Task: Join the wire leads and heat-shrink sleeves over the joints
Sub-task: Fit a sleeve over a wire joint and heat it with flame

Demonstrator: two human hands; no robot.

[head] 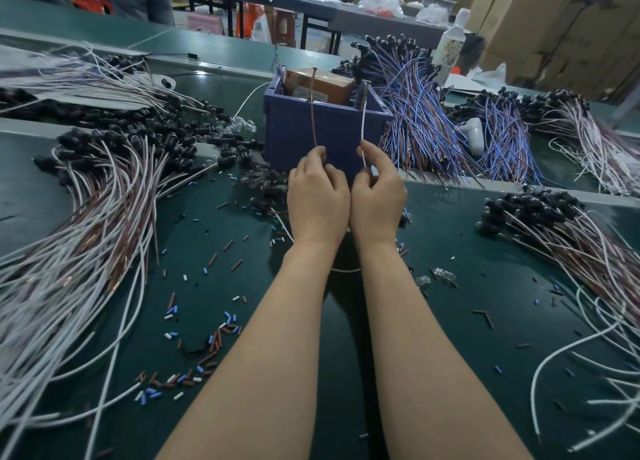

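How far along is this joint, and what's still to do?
Done: nothing on this pair shows as finished; whether the heaped brown-and-white leads are joined is unclear. In hand: the left hand pinches a thin brown wire, the right hand a thin white wire, both upright, tips apart. Left: joining them and sleeving; short brown, blue and white sleeve pieces lie loose on the dark green mat.

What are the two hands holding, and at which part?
The left hand pinches a brown wire lead low down; the right hand pinches a white wire lead low down. Their free ends point upward.
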